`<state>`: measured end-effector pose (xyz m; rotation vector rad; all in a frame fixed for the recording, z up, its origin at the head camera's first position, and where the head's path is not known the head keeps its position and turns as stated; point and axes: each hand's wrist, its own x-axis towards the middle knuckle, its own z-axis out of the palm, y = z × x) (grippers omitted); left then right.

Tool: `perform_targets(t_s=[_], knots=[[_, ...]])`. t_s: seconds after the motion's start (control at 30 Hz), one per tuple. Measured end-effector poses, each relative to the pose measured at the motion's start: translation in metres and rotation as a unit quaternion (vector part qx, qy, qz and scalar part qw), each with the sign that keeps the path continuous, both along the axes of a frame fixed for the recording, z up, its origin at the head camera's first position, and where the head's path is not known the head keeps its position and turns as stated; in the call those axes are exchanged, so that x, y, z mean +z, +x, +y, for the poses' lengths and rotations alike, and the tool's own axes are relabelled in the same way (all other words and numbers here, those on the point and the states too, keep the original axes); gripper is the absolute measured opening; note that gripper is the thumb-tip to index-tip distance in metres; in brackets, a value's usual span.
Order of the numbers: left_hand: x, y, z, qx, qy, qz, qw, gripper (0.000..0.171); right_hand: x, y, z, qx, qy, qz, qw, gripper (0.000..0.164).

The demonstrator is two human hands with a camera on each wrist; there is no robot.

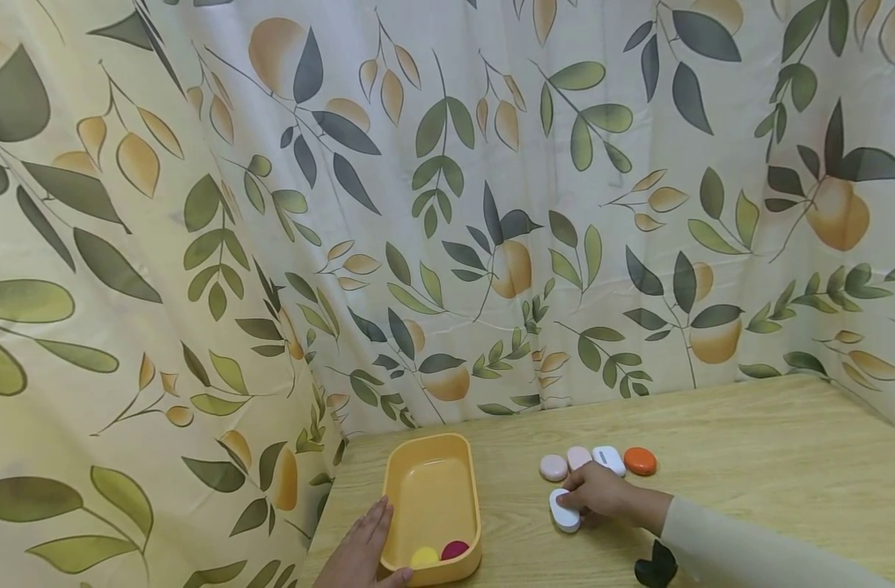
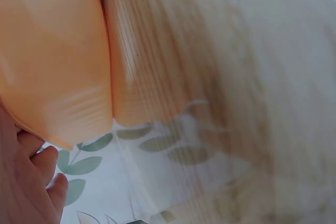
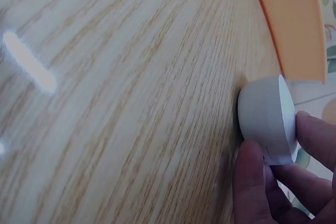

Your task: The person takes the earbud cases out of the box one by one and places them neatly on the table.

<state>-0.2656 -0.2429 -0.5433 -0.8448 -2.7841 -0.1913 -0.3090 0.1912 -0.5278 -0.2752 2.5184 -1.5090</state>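
Note:
In the head view, a yellow-orange plastic tray (image 1: 471, 490) stands at the left of the table, with a yellow round piece (image 1: 424, 557) and a dark pink round piece (image 1: 455, 550) at its near end. My left hand (image 1: 362, 543) lies along the tray's left side, fingers fairly straight and touching its wall. To the right of the tray, my right hand (image 1: 602, 492) pinches a smooth white oval piece (image 1: 564, 513) between thumb and fingers. Seen from the right wrist, this thick white piece (image 3: 265, 116) is close to the wooden surface; whether it touches is unclear.
Behind my right hand sit a pale pink round piece (image 1: 554, 468), a pink rounded piece (image 1: 578, 456), a white piece with a grey slot (image 1: 609, 459) and an orange oval piece (image 1: 640, 461). A leaf-patterned curtain (image 1: 447, 245) borders the wooden table (image 1: 756, 457) at the back and left.

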Motion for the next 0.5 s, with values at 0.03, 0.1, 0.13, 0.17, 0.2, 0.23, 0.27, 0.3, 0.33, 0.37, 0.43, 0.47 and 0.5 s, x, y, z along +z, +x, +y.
perform_targets(t_s=[0.03, 0.1, 0.13, 0.17, 0.2, 0.23, 0.27, 0.3, 0.33, 0.37, 0.43, 0.47, 0.5], knots=[[0.0, 0.0, 0.0001, 0.0, 0.0, 0.001, 1.0, 0.093, -0.0001, 0.0, 0.0001, -0.001, 0.001, -0.002, 1.0, 0.01], [-0.0003, 0.0, 0.0004, 0.001, -0.001, 0.002, 1.0, 0.094, -0.0002, -0.0002, 0.0, -0.002, 0.002, -0.007, 1.0, 0.009], [-0.0003, -0.0001, 0.0005, 0.001, -0.002, 0.003, 1.0, 0.094, 0.0, -0.0003, -0.0001, -0.003, 0.003, -0.009, 1.0, 0.01], [-0.0002, -0.0002, 0.0006, 0.001, 0.0, 0.003, 1.0, 0.093, 0.0004, -0.0005, -0.0002, -0.005, 0.004, -0.011, 1.0, 0.01], [-0.0002, -0.0003, 0.0007, 0.0, 0.001, 0.004, 1.0, 0.093, 0.001, -0.0008, -0.0003, -0.007, 0.006, -0.012, 1.0, 0.01], [-0.0004, -0.0003, 0.0006, 0.0, 0.001, 0.005, 1.0, 0.093, 0.0013, -0.0011, -0.0005, -0.009, 0.009, -0.012, 1.0, 0.01], [-0.0005, -0.0002, 0.0005, 0.001, 0.002, 0.004, 1.0, 0.092, 0.0017, -0.0012, -0.0007, -0.012, 0.011, -0.013, 1.0, 0.011], [-0.0005, 0.0, 0.0005, 0.002, 0.003, 0.003, 1.0, 0.092, 0.0023, -0.0013, -0.0008, -0.013, 0.014, -0.013, 1.0, 0.011], [-0.0004, 0.0001, 0.0005, 0.002, 0.004, 0.003, 1.0, 0.092, 0.0028, -0.0014, -0.0009, -0.013, 0.015, -0.014, 1.0, 0.011], [-0.0004, 0.0005, 0.0005, 0.003, 0.005, 0.003, 1.0, 0.092, 0.0031, -0.0013, -0.001, -0.014, 0.018, -0.014, 1.0, 0.011], [-0.0005, 0.001, 0.0004, 0.004, 0.004, 0.001, 1.0, 0.092, 0.0036, -0.0008, -0.0011, -0.011, 0.02, -0.016, 1.0, 0.011], [-0.0005, 0.0013, 0.0005, 0.004, 0.005, 0.0, 1.0, 0.092, 0.0037, -0.0006, -0.0011, -0.01, 0.021, -0.017, 1.0, 0.011], [-0.0004, 0.0016, 0.0004, 0.004, 0.007, -0.002, 1.0, 0.092, 0.0038, -0.0003, -0.001, -0.01, 0.021, -0.018, 1.0, 0.011]])
